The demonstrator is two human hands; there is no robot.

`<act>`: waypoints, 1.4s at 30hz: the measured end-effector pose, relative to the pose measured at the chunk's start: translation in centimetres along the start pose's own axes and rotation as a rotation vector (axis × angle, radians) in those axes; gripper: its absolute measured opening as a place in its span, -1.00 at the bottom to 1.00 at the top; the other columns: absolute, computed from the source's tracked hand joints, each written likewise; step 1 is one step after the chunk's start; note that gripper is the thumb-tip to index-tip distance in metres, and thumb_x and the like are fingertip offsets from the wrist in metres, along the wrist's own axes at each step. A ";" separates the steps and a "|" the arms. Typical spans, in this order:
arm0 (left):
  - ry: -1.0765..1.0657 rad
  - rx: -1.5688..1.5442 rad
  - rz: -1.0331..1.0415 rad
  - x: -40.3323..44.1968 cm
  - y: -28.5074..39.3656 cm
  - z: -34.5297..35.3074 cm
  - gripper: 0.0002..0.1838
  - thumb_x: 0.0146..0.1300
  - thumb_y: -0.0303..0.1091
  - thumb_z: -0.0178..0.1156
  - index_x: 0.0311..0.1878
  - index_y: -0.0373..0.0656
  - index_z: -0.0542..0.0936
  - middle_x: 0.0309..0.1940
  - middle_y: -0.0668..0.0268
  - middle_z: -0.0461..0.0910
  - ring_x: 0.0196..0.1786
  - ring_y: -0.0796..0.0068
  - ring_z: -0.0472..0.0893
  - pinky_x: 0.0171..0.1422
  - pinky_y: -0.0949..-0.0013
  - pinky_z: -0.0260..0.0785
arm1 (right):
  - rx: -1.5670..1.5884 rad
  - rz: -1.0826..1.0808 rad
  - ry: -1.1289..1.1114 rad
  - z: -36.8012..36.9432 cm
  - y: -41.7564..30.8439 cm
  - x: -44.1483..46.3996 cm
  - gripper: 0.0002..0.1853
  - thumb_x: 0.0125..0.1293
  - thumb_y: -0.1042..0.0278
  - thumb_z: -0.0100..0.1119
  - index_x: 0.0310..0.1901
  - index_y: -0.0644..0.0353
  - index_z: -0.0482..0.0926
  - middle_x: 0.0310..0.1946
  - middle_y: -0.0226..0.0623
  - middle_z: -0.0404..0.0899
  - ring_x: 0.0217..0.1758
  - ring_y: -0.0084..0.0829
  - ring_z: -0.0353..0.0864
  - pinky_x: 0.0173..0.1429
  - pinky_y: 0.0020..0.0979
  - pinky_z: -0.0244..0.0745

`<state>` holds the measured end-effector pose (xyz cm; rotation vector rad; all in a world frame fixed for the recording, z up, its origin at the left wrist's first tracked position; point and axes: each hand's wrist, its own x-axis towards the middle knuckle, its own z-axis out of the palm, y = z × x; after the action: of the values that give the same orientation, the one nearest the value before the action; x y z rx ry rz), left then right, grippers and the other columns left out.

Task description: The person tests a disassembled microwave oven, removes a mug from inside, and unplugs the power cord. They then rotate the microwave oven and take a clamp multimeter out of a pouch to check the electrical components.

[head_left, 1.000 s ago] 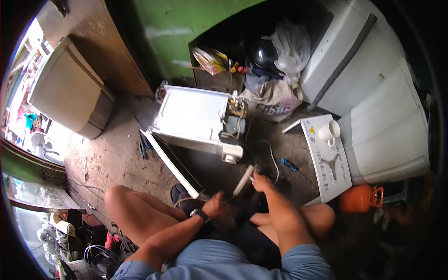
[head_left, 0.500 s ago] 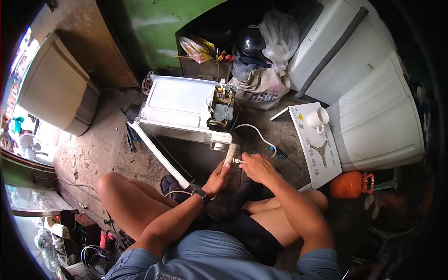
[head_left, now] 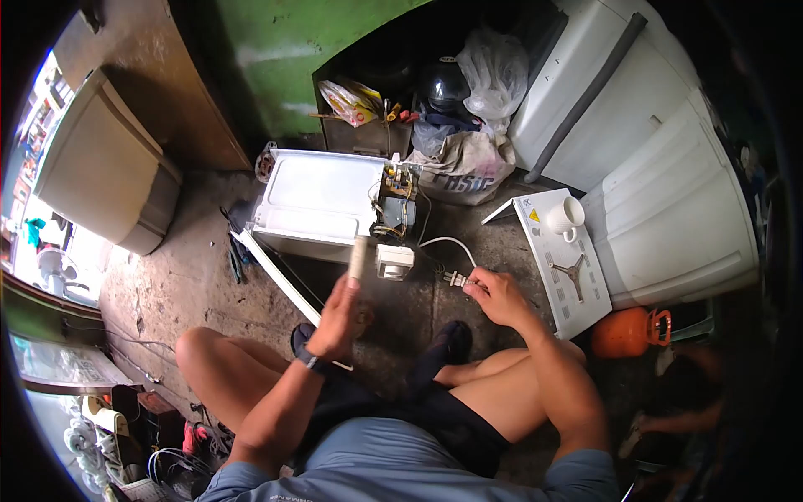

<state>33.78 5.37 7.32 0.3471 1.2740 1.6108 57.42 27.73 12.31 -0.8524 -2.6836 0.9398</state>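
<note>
My left hand [head_left: 337,316] is closed around a long beige power strip [head_left: 359,258], held upright in front of a white microwave oven [head_left: 318,189]. My right hand [head_left: 497,296], further right, grips a power plug [head_left: 457,279] whose prongs point left. A white cord [head_left: 456,242] curves from near the oven toward that hand. The plug and the strip are well apart. The oven's wiring and metal parts [head_left: 396,201] lie exposed at its right end. A white box-like part with a round face [head_left: 394,262] sits between my hands.
On the right, a white metal panel [head_left: 548,243] carries a white mug [head_left: 565,218] and a three-armed support [head_left: 570,274]. Beside it is an orange gas cylinder [head_left: 625,332]. The oven door [head_left: 280,279] extends over the floor toward my legs. Another person's limb [head_left: 694,416] shows at lower right.
My hands have separated: the left moved left with the power strip, the right moved right with the plug. Earlier the plug was up against the strip. The view has shifted slightly.
</note>
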 end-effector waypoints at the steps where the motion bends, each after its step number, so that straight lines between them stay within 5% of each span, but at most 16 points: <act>1: 0.010 -0.008 0.025 -0.6 2.1 -0.6 -0.40 0.49 0.24 0.05 0.25 -0.09 0.39 -0.25 0.30 0.56 -0.33 0.51 0.54 -0.25 0.44 0.47 | 0.048 0.055 -0.035 -0.2 0.1 0.0 -0.77 0.40 0.20 0.26 -0.17 0.19 0.55 -0.46 -0.07 0.66 -0.32 0.04 0.69 -0.24 -0.08 0.52; 4: 0.110 0.187 0.194 -3.0 10.6 -6.0 -0.39 0.51 0.25 0.00 0.18 -0.17 0.43 -0.25 0.30 0.61 -0.36 0.61 0.55 -0.38 0.58 0.39 | 0.111 0.128 -0.074 1.2 1.8 0.1 -0.76 0.40 0.20 0.26 -0.12 0.21 0.56 -0.35 -0.07 0.69 -0.23 -0.01 0.71 -0.15 -0.12 0.54; 6: 0.365 0.190 0.427 -3.3 14.5 -12.9 -0.37 0.51 0.31 -0.05 0.06 -0.17 0.53 -0.30 0.31 0.62 -0.41 0.63 0.56 -0.43 0.59 0.38 | 0.130 0.138 -0.092 2.3 3.0 0.2 -0.76 0.40 0.21 0.25 -0.09 0.21 0.57 -0.29 -0.06 0.71 -0.16 -0.02 0.72 -0.09 -0.12 0.55; 9: 0.668 0.531 0.494 -5.4 21.3 -23.4 -0.31 0.49 0.34 -0.07 0.03 -0.21 0.55 -0.31 0.28 0.62 -0.41 0.60 0.57 -0.41 0.53 0.41 | 0.036 0.086 -0.092 4.0 3.9 0.2 -0.71 0.39 0.24 0.26 0.02 0.22 0.53 -0.21 -0.07 0.70 -0.12 -0.08 0.70 -0.03 -0.19 0.55; 11: 0.758 0.577 0.440 -6.2 22.5 -28.9 -0.33 0.49 0.34 -0.06 0.01 -0.20 0.55 -0.35 0.28 0.60 -0.42 0.59 0.57 -0.42 0.51 0.41 | -0.003 0.174 -0.220 4.4 3.2 0.8 -0.61 0.36 0.16 0.28 0.09 0.21 0.51 -0.02 0.03 0.67 0.09 0.00 0.66 0.11 -0.09 0.52; 15: 0.745 0.462 0.227 -6.1 14.2 -38.7 -0.43 0.48 0.30 -0.01 -0.12 -0.11 0.51 -0.47 0.33 0.52 -0.47 0.48 0.55 -0.38 0.37 0.46 | -0.088 0.217 -0.473 6.6 3.7 2.7 -0.55 0.32 0.11 0.31 0.12 0.23 0.54 0.07 0.03 0.65 0.18 0.03 0.63 0.20 -0.07 0.50; 17: 0.630 0.382 0.067 -5.6 5.5 -44.5 -0.44 0.45 0.27 0.08 -0.03 -0.13 0.56 -0.28 0.26 0.59 -0.36 0.43 0.60 -0.28 0.38 0.49 | -0.338 0.163 -0.761 9.0 5.2 3.9 -0.51 0.29 0.08 0.33 0.13 0.25 0.57 0.08 0.03 0.66 0.21 0.02 0.62 0.23 -0.07 0.50; 21: 0.512 0.474 -0.423 -7.4 -8.0 -42.4 -0.48 0.46 0.21 0.08 0.02 -0.13 0.55 -0.26 0.26 0.60 -0.33 0.43 0.61 -0.24 0.38 0.50 | -0.569 0.237 -0.909 16.5 12.3 4.8 -0.49 0.29 0.01 0.31 0.12 0.23 0.66 0.17 -0.02 0.63 0.28 -0.05 0.60 0.33 -0.12 0.49; 26: 0.251 0.587 -0.709 -9.1 -14.7 -37.2 -0.51 0.47 0.13 0.09 0.07 -0.14 0.53 -0.23 0.26 0.60 -0.29 0.44 0.61 -0.20 0.38 0.50 | -0.510 0.552 -0.761 19.9 13.2 1.5 -0.54 0.30 0.16 0.26 0.16 0.23 0.65 0.26 -0.07 0.58 0.36 -0.06 0.54 0.40 -0.14 0.48; 31: 0.126 0.623 -0.799 -10.0 -16.6 -35.0 -0.55 0.49 0.05 0.09 0.13 -0.16 0.52 -0.21 0.27 0.60 -0.26 0.45 0.61 -0.15 0.38 0.51 | -0.449 0.715 -0.776 20.9 13.1 -0.4 -0.54 0.35 0.29 0.14 0.27 0.16 0.59 0.36 -0.09 0.49 0.42 -0.04 0.47 0.45 -0.11 0.44; 36: 0.107 0.650 -0.798 -10.4 -16.3 -35.0 -0.57 0.51 -0.02 0.10 0.18 -0.17 0.51 -0.18 0.27 0.61 -0.22 0.46 0.62 -0.11 0.38 0.51 | -0.431 0.643 -0.752 22.0 13.2 -0.2 -0.58 0.35 0.34 0.14 0.24 0.14 0.61 0.34 -0.09 0.51 0.42 -0.07 0.48 0.42 -0.09 0.46; 42: 0.188 0.668 -0.660 -10.5 -14.9 -35.0 -0.59 0.52 -0.11 0.10 0.25 -0.18 0.49 -0.15 0.27 0.61 -0.18 0.47 0.62 -0.06 0.38 0.52 | -0.197 0.271 -0.755 24.5 5.8 1.6 -0.24 0.16 -0.13 0.45 0.29 0.15 0.49 0.25 -0.01 0.57 0.36 -0.04 0.51 0.36 -0.14 0.45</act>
<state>20.85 -23.89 -15.84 0.1457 1.8204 0.6478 50.58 19.65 -10.56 -1.0932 -3.4001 1.2783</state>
